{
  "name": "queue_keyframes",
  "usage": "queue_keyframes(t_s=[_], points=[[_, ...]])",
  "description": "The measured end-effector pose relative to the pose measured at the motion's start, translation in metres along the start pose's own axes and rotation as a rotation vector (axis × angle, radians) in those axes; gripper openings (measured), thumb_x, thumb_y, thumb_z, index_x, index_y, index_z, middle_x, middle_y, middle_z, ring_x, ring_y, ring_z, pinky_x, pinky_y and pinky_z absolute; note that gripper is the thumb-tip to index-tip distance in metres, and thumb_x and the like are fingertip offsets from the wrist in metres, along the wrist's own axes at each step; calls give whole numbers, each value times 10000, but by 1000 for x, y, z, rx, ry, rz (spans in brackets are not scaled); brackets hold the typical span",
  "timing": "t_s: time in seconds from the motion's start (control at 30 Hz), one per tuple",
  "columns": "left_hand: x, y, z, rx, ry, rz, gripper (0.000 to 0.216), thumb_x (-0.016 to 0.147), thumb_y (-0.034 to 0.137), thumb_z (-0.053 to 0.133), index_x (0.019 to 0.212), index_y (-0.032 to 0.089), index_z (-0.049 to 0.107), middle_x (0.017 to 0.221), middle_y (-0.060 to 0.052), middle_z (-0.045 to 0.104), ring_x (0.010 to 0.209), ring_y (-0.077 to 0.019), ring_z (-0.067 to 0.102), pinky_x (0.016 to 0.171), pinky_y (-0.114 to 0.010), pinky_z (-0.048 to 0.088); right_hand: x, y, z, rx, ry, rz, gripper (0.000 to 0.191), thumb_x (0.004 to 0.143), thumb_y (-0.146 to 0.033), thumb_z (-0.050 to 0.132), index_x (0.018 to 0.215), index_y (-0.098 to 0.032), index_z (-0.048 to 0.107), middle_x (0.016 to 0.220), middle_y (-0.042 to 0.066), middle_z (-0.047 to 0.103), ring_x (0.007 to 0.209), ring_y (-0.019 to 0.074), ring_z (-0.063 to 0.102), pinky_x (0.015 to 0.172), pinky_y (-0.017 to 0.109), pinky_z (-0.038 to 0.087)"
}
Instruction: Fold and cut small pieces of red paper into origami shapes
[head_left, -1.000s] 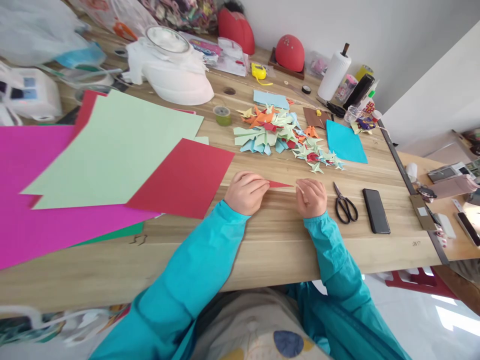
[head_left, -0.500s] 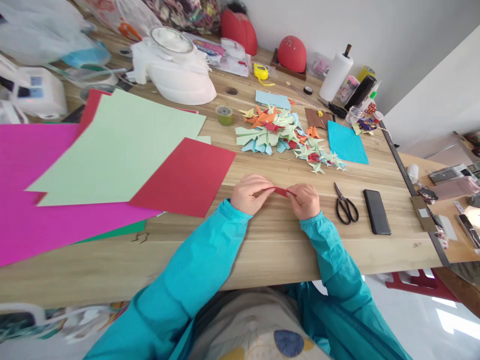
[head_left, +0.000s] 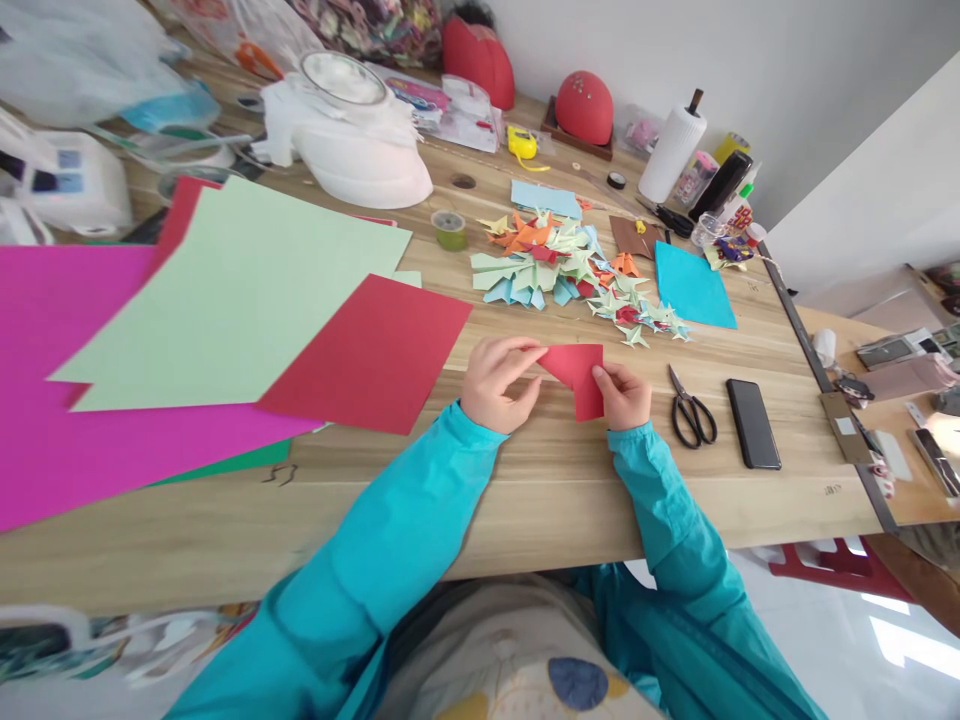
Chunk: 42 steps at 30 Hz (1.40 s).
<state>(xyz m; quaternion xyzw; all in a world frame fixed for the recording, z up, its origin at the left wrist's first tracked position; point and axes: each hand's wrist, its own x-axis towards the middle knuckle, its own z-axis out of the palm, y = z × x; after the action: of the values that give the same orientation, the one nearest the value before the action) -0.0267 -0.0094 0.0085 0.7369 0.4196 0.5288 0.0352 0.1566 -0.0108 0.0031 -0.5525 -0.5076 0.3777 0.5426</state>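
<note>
The person's right hand (head_left: 625,395) pinches the right edge of a small piece of folded red paper (head_left: 589,380), thumb on the near face, the other fingers mostly hidden behind it. The left hand (head_left: 501,385) is partly spread: its thumb stands apart below, while the fingertips meet the paper's left corner; whether two fingers nip that corner cannot be told. The paper is held up above the wooden table (head_left: 570,500), between the hands, left of the black-handled scissors (head_left: 694,418) and nearer the person than the folded paper stars (head_left: 577,260).

The step looks like opening out and shaping a fold. To do it well, the right thumb should stay firm but light near the edge, so the paper neither slips nor takes a stray crease. The left fingers would best guide the corner along the existing crease, lining edges up before any pressing, then run a nail along the line on the tabletop.

Half a second ago the paper showed only as a narrow strip with both hands pinching it; now it faces the camera as a broader, notched shape, and the left thumb has come away, while the scissors lie where they were
</note>
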Motion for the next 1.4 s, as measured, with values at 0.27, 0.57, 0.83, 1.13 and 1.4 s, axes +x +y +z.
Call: queue_keyframes(t_s=[0.27, 0.57, 0.83, 1.13, 1.4], points=[[-5, 16, 8, 210, -106, 164, 161, 746, 262, 565, 856, 298, 675, 1172, -37, 568, 1102, -246, 468, 929, -487, 307, 1, -3, 2, 261, -174, 346, 507, 531, -402, 740, 965, -168, 620, 600, -6, 681, 523, 151, 620, 506, 263, 508], [-4, 5, 6, 123, -178, 124, 185, 806, 196, 459, 793, 227, 641, 785, -16, 694, 781, -170, 601, 909, -435, 314, -4, -14, -1, 94, -136, 51, 289, 724, -434, 583, 813, -170, 662, 785, 54, 689, 669, 144, 630, 535, 238, 485], [-1, 4, 2, 88, -228, 88, 183, 786, 194, 469, 681, 211, 618, 719, -17, 678, 749, -180, 581, 901, -445, 298, -4, -1, -5, -103, -214, -207, 165, 709, -305, 642, 830, -194, 660, 762, 39, 677, 677, 149, 620, 622, 275, 501], [1, 16, 3, -56, -181, 53, 116, 784, 220, 527, 752, 212, 638, 771, -16, 693, 751, -155, 606, 892, -406, 343, -10, -19, -5, -258, -351, -383, 113, 756, -258, 584, 788, -191, 670, 733, 36, 682, 637, 134, 609, 609, 259, 500], [0, 17, 3, -120, -300, 75, 158, 795, 230, 487, 726, 196, 625, 746, -36, 683, 728, -159, 601, 861, -399, 379, -11, -23, -7, -301, -388, -459, 123, 761, -290, 584, 762, -195, 662, 718, 32, 667, 629, 126, 593, 608, 258, 498]])
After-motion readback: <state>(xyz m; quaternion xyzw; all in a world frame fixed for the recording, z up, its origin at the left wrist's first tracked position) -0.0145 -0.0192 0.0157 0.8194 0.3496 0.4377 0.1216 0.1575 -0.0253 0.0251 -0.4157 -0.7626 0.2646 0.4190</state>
